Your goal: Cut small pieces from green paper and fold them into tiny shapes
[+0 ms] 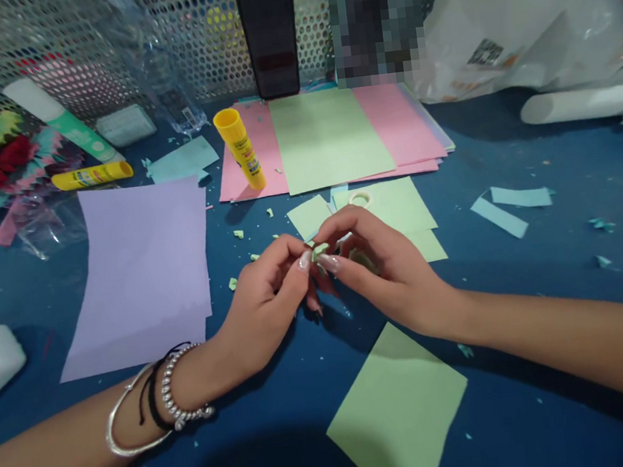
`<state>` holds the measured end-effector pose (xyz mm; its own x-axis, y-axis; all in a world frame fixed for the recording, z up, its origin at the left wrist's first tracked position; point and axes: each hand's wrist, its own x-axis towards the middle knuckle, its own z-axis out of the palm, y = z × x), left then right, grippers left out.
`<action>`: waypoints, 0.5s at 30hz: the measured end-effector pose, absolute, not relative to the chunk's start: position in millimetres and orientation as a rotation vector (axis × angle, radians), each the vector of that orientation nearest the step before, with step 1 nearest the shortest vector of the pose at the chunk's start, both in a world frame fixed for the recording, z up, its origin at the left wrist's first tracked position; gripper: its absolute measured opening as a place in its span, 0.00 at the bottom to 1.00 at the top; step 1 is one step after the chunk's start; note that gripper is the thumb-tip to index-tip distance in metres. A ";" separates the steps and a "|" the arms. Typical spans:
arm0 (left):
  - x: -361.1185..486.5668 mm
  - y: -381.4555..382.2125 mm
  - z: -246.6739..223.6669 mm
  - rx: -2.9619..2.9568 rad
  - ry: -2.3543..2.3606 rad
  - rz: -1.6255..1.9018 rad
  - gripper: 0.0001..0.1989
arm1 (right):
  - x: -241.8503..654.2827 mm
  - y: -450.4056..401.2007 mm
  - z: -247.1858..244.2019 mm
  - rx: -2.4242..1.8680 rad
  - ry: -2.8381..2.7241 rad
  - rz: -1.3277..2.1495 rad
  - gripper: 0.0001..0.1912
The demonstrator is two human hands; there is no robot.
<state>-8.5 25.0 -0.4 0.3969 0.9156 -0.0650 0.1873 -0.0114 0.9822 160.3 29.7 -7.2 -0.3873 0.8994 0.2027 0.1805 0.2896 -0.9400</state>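
My left hand [265,295] and my right hand [386,270] meet in the middle of the view. Between their thumbs and fingertips they pinch a small folded piece of green paper [320,250]. White scissors handles [361,199] show just behind my right hand, partly hidden by it. Beneath and beyond that hand lie cut green paper pieces [398,205]. A square of green paper [402,410] rests on the blue table in front of me, below my right wrist. Small green scraps [232,284] are scattered left of my left hand.
A purple sheet [147,274] lies at left. A yellow glue stick [240,152] stands on stacked pink sheets [412,124]; another yellow glue tube [92,175] lies left. A dark phone [267,36] leans on the mesh. Blue strips [521,197] and a plastic bag [535,20] are right.
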 end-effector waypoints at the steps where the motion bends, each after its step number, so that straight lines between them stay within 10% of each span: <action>1: -8.8 25.0 -0.3 1.494 1.035 0.782 0.09 | 160.3 30.0 -7.5 -0.969 -1.772 1.146 0.06; 15: -8.9 23.0 3.9 1.427 1.015 0.748 0.12 | 160.0 32.7 -7.6 -0.832 -1.760 0.971 0.05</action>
